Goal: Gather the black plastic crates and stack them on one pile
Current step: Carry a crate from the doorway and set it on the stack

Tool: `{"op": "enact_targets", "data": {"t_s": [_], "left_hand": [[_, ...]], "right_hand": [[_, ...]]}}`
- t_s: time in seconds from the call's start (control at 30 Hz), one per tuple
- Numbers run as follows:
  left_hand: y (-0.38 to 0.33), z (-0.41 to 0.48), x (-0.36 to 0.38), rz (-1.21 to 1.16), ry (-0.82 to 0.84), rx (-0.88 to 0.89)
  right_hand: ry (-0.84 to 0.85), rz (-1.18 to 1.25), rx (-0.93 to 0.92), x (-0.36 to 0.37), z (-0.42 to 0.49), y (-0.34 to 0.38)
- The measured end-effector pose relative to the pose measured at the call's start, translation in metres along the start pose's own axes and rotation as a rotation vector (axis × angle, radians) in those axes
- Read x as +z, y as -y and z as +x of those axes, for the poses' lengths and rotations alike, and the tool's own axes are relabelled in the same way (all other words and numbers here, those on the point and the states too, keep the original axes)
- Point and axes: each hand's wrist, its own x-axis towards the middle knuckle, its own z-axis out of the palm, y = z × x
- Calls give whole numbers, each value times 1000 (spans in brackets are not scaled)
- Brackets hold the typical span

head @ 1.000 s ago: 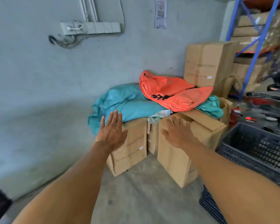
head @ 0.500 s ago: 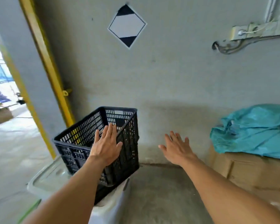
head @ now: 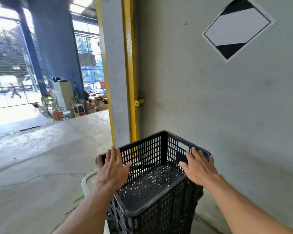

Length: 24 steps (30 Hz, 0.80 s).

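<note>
A black perforated plastic crate stands empty right below me, resting on a white lidded container. My left hand lies flat over the crate's left rim with its fingers stretched out and its thumb on the inner side. My right hand reaches over the right rim near the handle slot, fingers also extended. Neither hand has curled around the rim. No other crate is in view.
A grey wall with a black-and-white diamond sign rises just behind the crate. A yellow door frame stands to its left, with an open concrete floor beyond. A green object lies on the floor.
My view has swung left from the cardboard boxes to the crate by the doorway. Both hands have moved forward and now sit on the crate's two side rims.
</note>
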Motion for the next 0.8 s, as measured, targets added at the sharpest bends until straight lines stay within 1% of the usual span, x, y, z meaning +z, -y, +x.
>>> {"op": "enact_targets", "data": {"t_s": [0.2,0.3,0.47,0.6,0.73,0.8], "left_hand": [[-5,45,4,76,27,-161],[-7,68,6,124,58,-209],[-20,99,16,165,72,-230],[-33,103,19,174,109,-292],[-41,92,18,156,64,-411],[-53,75,20,148,85,-450]], "right_hand": [[74,13,-182,1,88,-3],[88,21,-205,2,122,-4],[111,25,-245,10,162,-15],[138,14,-292,7,194,-32],[136,20,-389,7,217,-44],[165,13,-448,6,226,-53]]}}
